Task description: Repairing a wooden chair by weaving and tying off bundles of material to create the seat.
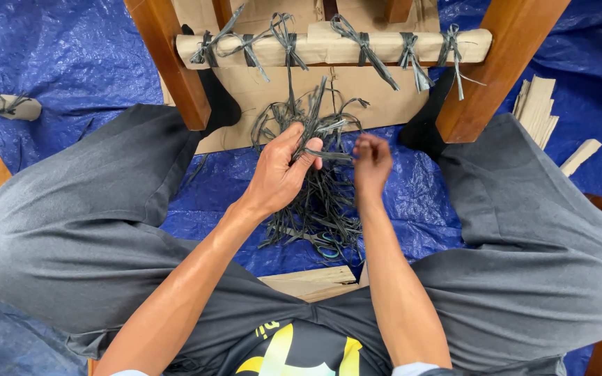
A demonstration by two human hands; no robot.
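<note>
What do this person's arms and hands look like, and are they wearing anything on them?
Both arms are bare from just above the elbow down. The left hand and right hand are bare too: no gloves, rings, watch or wristband show. Only light-coloured short sleeve edges peek in at the bottom of the view.

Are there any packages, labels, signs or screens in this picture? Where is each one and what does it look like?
No signs, screens or labels show.
Cardboard wrap: tan strip packing the wooden rail at top, tied on with dark straps.
Cardboard sheet: flat, brown, behind the rail on the blue tarp.
Shirt print: yellow and white shapes on black, bottom centre.
The left hand and right hand hold a dark strap bundle.
</note>
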